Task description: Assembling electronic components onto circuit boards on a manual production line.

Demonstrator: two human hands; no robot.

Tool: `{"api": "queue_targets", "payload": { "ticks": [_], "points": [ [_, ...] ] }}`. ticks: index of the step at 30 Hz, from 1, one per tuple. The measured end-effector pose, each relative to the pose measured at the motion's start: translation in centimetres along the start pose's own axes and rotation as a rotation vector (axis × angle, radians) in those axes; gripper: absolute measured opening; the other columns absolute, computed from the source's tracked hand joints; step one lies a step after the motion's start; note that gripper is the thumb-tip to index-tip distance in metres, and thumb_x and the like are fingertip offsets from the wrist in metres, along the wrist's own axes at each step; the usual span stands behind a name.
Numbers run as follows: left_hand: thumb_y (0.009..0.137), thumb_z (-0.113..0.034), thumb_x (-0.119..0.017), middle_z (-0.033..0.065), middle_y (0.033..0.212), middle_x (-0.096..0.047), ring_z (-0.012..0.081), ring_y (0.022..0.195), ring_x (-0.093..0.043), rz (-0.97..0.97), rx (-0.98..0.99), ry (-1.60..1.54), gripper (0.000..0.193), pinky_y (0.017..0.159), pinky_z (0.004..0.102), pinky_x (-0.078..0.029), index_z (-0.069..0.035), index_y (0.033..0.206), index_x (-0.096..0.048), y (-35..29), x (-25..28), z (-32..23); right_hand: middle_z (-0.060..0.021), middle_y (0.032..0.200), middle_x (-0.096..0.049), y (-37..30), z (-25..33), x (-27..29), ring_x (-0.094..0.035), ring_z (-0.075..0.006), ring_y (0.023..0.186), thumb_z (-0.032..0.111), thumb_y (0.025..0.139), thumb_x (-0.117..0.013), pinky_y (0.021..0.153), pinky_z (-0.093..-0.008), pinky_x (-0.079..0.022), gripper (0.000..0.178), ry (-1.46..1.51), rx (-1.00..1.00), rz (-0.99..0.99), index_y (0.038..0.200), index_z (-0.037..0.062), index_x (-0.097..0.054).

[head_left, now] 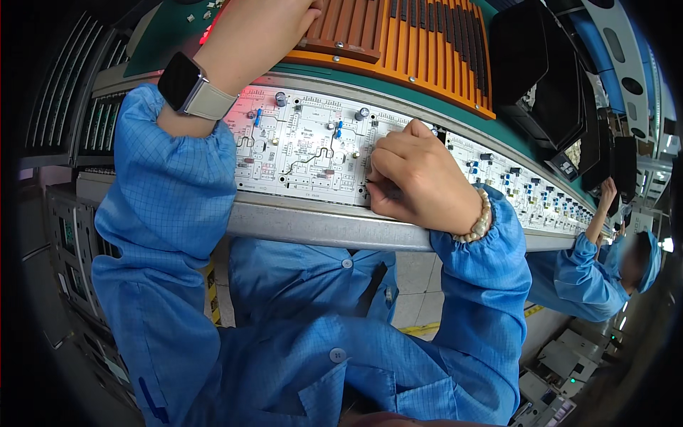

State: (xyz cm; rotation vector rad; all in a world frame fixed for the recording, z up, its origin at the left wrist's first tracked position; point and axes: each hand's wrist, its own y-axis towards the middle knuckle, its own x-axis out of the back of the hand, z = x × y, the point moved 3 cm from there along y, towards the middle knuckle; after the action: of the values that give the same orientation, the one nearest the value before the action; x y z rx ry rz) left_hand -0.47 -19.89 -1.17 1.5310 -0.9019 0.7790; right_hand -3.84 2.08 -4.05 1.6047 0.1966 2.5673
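- White rectangular circuit board (306, 181): small blue components (339, 130) stand fitted; more seems left.
- My right hand (416, 174) pinches narrowly, contents hidden.
- My left hand's (311, 16) grip: I cannot tell.

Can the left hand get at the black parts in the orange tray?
Probably yes: the left hand, partly out of frame, is by the brown tray, and nothing visible blocks the black parts.

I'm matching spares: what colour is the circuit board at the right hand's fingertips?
White; the circuit board shows best in the head view, left of the right hand.
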Motion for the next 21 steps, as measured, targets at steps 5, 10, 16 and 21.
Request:
{"api": "queue_targets", "payload": {
  "ticks": [5, 10, 16, 21],
  "points": [
    [0.08, -0.008, -0.061, 0.0091, 0.084, -0.062, 0.0257, 0.087, -0.058, -0.261, -0.195, -0.382, 0.008, 0.08, 0.0362, -0.041, -0.002, 0.079, -0.067, -0.1, -0.2, 0.4, -0.0069, 0.067, -0.052, 0.1, 0.9, 0.4, -0.056, -0.0248, 0.067, 0.01, 0.067, -0.068, 0.07, -0.0348, -0.039, 0.016, -0.065, 0.017, 0.048, 0.07, 0.005, -0.053],
    [0.08, -0.008, -0.061, 0.0093, 0.083, -0.06, 0.0263, 0.084, -0.057, -0.061, 0.01, -0.007, 0.007, 0.079, 0.0361, -0.041, -0.002, 0.078, -0.065, 0.1, 1.4, -0.9, -0.0062, 0.069, -0.055, -0.2, 1.3, 0.2, -0.058, -0.0228, 0.068, 0.013, 0.068, -0.068, 0.072, -0.0336, -0.04, 0.016, -0.19, 0.024, 0.04, 0.071, 0.006, -0.054],
    [0.079, -0.006, -0.061, 0.0082, 0.081, -0.059, 0.0262, 0.08, -0.056, -0.16, -0.1, -0.044, 0.005, 0.077, 0.0356, -0.041, -0.003, 0.078, -0.064, 0.0, 0.9, -1.2, -0.0076, 0.064, -0.054, 1.0, 1.7, 0.3, -0.057, -0.0247, 0.062, 0.008, 0.06, -0.069, 0.07, -0.0342, -0.042, 0.019, -0.201, -0.075, 0.104, 0.069, 0.0043, -0.052],
    [0.078, -0.006, -0.062, 0.0074, 0.08, -0.059, 0.0253, 0.079, -0.056, -0.179, -0.178, 0.05, 0.004, 0.076, 0.0354, -0.041, -0.003, 0.078, -0.064, -0.5, 2.4, -2.6, -0.0078, 0.063, -0.056, 1.7, 1.4, 0.3, -0.058, -0.0258, 0.061, 0.011, 0.062, -0.067, 0.07, -0.0333, -0.043, 0.017, -0.22, -0.144, 0.279, 0.068, 0.0046, -0.052]
  ]
}}
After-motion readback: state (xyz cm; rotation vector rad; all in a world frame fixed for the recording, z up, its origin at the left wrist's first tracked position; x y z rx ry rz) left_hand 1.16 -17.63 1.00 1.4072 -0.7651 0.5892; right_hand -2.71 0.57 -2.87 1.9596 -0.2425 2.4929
